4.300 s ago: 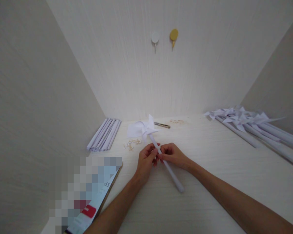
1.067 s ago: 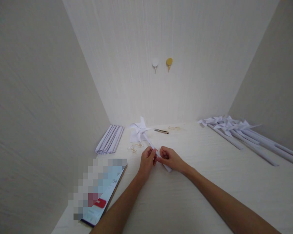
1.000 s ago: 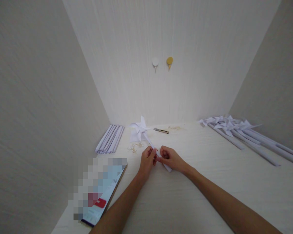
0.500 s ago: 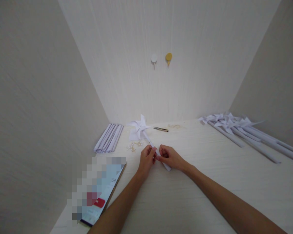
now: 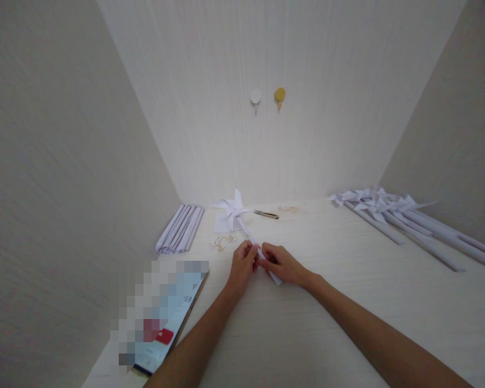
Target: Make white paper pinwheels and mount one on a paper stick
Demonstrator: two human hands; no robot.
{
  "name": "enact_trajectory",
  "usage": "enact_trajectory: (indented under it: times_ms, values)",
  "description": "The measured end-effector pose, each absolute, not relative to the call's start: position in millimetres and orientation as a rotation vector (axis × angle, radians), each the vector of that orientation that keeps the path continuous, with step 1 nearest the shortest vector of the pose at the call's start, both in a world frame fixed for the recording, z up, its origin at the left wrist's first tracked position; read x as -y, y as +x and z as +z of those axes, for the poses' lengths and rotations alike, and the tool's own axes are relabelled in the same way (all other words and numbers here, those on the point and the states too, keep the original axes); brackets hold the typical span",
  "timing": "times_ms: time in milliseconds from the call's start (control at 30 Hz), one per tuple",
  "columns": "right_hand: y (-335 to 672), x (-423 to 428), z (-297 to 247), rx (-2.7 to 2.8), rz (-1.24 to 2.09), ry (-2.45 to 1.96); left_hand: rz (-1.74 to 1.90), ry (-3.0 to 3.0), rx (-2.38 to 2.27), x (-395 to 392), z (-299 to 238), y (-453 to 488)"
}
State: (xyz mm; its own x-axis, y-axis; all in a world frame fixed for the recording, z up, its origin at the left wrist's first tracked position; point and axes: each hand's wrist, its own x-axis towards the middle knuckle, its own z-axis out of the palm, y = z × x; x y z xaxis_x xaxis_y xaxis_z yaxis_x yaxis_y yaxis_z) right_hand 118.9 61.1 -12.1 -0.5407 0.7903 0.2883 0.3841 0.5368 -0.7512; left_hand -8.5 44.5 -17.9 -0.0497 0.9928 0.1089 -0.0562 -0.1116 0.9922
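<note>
A white paper pinwheel (image 5: 233,212) on a rolled-paper stick slants over the middle of the table, its blades pointing away from me. My left hand (image 5: 244,262) is closed round the stick from the left. From the right, my right hand (image 5: 281,262) pinches the same stick slightly lower, its fingers curled. The stick's lower end pokes out below my hands. Beneath the blades lies a sheet of white paper (image 5: 221,223). Small pale pieces (image 5: 223,242), too small to name surely, are scattered near my left hand.
Rolled paper sticks (image 5: 180,228) lie stacked at the left wall. A phone (image 5: 178,318), partly blurred, rests near my left forearm. Thread snips (image 5: 266,214) lie by the back wall. Several pinwheels (image 5: 382,205) are piled at right. Two hooks, white (image 5: 255,97) and yellow (image 5: 280,95), are on the wall.
The pinwheel's blades have turned slightly on the stick. My right hand has shifted a little to the left along with the stick's lower end; my left hand stays in place.
</note>
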Motion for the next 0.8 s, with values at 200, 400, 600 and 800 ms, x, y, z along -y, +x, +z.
enact_trajectory:
  times_ms: [200,400,600,800]
  values:
    - [119.4,-59.8,-10.7,2.156,0.846,-0.973,1.375,1.227,-1.153,-43.1,-15.2,-8.6]
    - [119.8,-59.3,-10.9,2.149,0.847,-0.964,1.387,1.222,-1.145,-43.3,-15.3,-9.4]
    - [118.8,-60.0,-11.6,2.153,0.834,-0.978,1.386,1.21,-1.133,-43.8,-15.8,-8.6]
    - [119.3,-59.0,-11.5,2.161,0.821,-0.976,1.401,1.2,-1.135,-43.3,-16.4,-8.9]
